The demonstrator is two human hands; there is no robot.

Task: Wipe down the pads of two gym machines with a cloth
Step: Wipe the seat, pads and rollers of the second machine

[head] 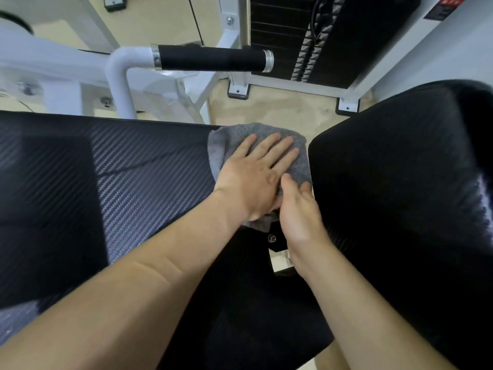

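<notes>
The left hand [250, 180] lies flat on the grey cloth [298, 161], fingers [280, 145] spread and pressing it onto the far right corner of the textured seat pad [128, 177]. The right hand [301, 209] rests beside it, fingers loosely together on the cloth's near edge (not pinching, as far as visible). Judged progress: wiping of this pad is under way; the adjacent pad [400, 182] and a second machine likely remain. Beyond, a black handle grip [210, 58] and weight stack [293, 36] stand clear of the wiping path.
</notes>
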